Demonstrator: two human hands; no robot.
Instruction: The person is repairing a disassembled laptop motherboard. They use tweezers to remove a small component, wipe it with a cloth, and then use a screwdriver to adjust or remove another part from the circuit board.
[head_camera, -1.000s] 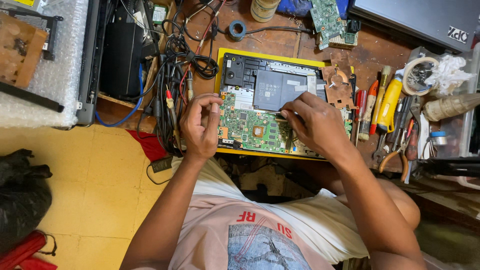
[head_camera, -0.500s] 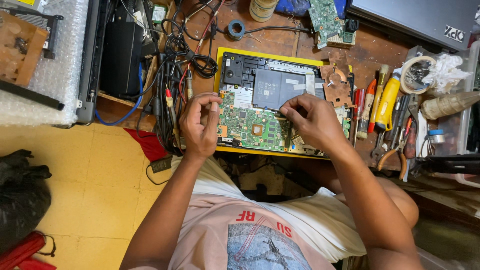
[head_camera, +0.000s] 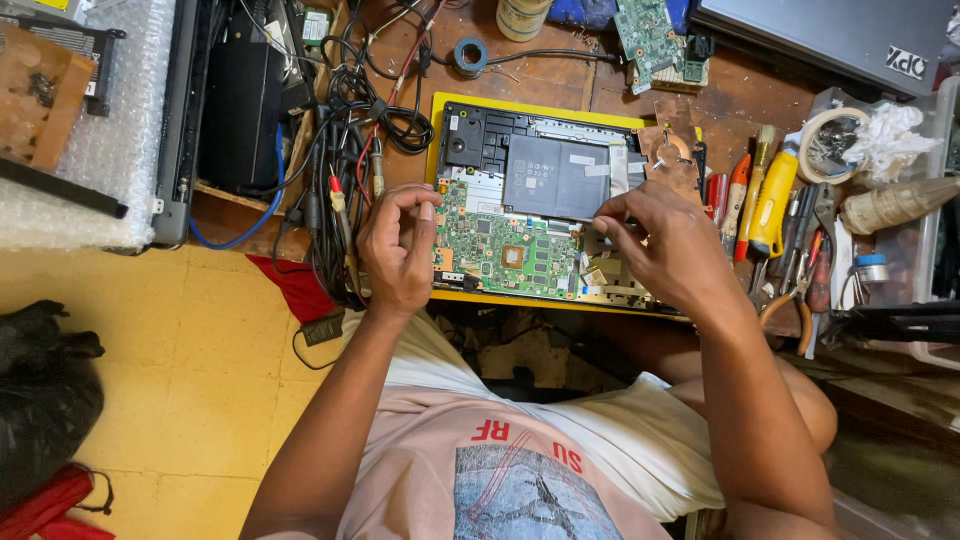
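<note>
An opened laptop (head_camera: 470, 135) in a yellow frame lies on the wooden bench, showing its green motherboard (head_camera: 505, 250) and a dark flat battery (head_camera: 555, 175). My left hand (head_camera: 395, 250) hovers at the board's left edge. Its fingers are curled, with thumb and forefinger tips close together, and whether they pinch something is too small to see. My right hand (head_camera: 670, 245) covers the board's right part. Its fingertips are bunched at the battery's lower right corner, and the palm hides what lies under them.
A tangle of black cables and probes (head_camera: 350, 150) lies left of the laptop. Right of it are screwdrivers, a yellow-handled tool (head_camera: 772, 200) and pliers (head_camera: 800, 300). Loose green circuit boards (head_camera: 650, 35), a tape roll (head_camera: 468, 55) and a grey laptop lid (head_camera: 840, 35) are at the back.
My right hand's fingertips have slid to the right along the battery's lower edge. My left hand has stayed at the board's left edge.
</note>
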